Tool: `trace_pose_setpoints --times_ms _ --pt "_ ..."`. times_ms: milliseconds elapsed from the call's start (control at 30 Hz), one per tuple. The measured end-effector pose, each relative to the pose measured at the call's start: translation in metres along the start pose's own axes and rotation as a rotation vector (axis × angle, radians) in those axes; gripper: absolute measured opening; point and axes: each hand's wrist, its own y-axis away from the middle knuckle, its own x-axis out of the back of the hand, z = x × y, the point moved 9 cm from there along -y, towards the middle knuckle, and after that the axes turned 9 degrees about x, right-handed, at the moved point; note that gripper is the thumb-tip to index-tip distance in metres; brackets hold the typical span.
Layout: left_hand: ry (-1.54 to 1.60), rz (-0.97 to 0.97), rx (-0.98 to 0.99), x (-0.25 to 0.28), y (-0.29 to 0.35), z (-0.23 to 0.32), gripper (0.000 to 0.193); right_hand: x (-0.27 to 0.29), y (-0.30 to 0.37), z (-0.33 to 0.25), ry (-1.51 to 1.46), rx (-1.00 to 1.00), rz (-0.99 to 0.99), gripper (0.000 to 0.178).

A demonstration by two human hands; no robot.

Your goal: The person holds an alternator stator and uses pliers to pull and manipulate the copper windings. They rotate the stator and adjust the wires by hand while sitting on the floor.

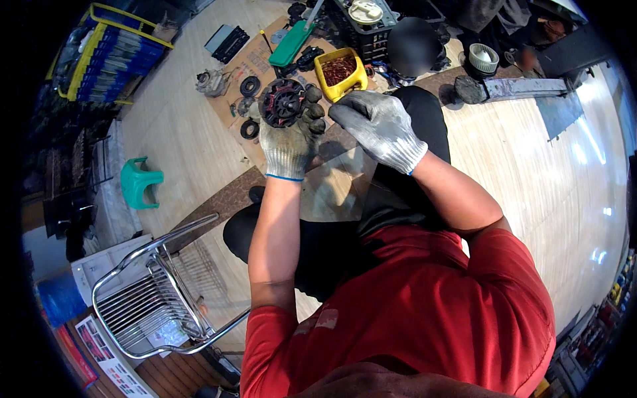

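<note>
My left hand (290, 147), in a grey-white knit glove with dark fingertips, grips a round black spoked part (283, 103) with reddish bits around its rim. Its open, spoked face is turned upward. To the right, my gloved right hand (379, 125) has its fingers curled and pressed together; whatever they may hold is hidden. Just beyond those fingers stands a yellow cut-open container (353, 84) filled with small reddish-brown pieces (338, 69). Black rings (250, 85) lie beside my left hand on a cardboard sheet (222, 106).
A green flat case (290, 46) and a black crate (378, 50) sit at the far side. A metal-framed chair (149, 302) and a green stool (139, 182) are on the left. At right, a grey metal beam (524, 87) rests near a white ribbed wheel (483, 58).
</note>
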Motion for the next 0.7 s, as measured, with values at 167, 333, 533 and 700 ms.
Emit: trace_pose_setpoints --times_ms 167,333,533,700 --pt "-0.026 0.012 -0.018 0.004 -0.001 0.001 0.065 -0.011 0.009 0.007 -0.035 -0.036 -0.041 0.025" --pt "-0.072 -0.007 0.028 0.016 -0.006 0.001 0.075 -0.015 0.011 0.008 -0.072 -0.058 -0.065 0.019" --pt "-0.110 0.081 0.050 0.021 -0.007 0.001 0.083 -0.014 0.010 0.024 -0.301 -0.351 -0.078 0.019" --pt "-0.092 0.078 0.024 0.007 -0.001 -0.001 0.083 -0.012 0.012 0.029 -0.321 -0.401 -0.090 0.022"
